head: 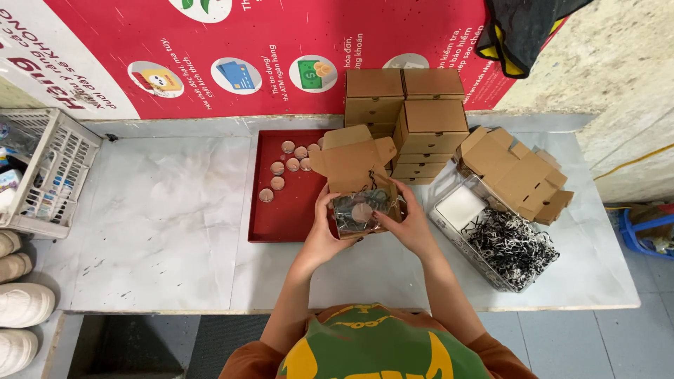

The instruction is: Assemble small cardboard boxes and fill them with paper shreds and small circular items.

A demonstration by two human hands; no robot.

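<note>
Open cardboard box [354, 184] | both hands grip | jar, perhaps, inside | red tray [281, 217] left

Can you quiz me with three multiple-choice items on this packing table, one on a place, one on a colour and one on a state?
1. Where is the clear bin of black shredded paper?
A. On the open box's right
B. Inside the red tray
C. In the white basket

2. What colour is the tray with the small round jars?
A. Blue
B. Red
C. White

3. How is the cardboard box between the left hand and right hand?
A. Taped shut
B. Flattened
C. Open, lid up

Answers: 1 A, it sits right of the box; 2 B, the tray is red; 3 C, its lid flap stands up.
</note>
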